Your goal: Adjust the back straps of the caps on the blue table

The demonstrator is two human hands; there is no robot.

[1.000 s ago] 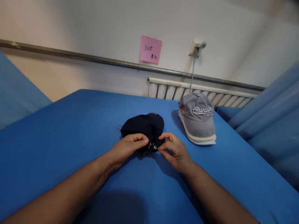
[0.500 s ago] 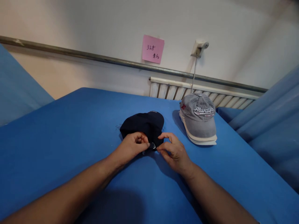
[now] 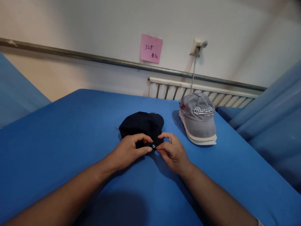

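A dark baseball cap [image 3: 136, 122] lies on the blue surface, its brim pointing away to the right and its back strap facing me. A small shiny metal buckle [image 3: 153, 146] shows on the strap, between my hands. My left hand [image 3: 129, 150] has its thumb and forefinger around the strap just left of the buckle. With thumb and fingertips, my right hand [image 3: 174, 153] pinches the strap edge just right of the buckle, the forefinger arched against the cap. The strap's end is hidden by my fingers.
A stack of caps [image 3: 198, 116], a grey one on top of paler ones, stands at the right. Behind the blue-covered table [image 3: 70, 125] are a radiator [image 3: 174, 89], a metal rail [image 3: 105, 62] and a pink note [image 3: 151, 48]. Blue curtains [image 3: 270, 125] hang at the sides.
My left thumb and forefinger have spread and shifted slightly right along the strap, closer to the buckle. My right hand keeps its pinch. The view has shifted slightly.
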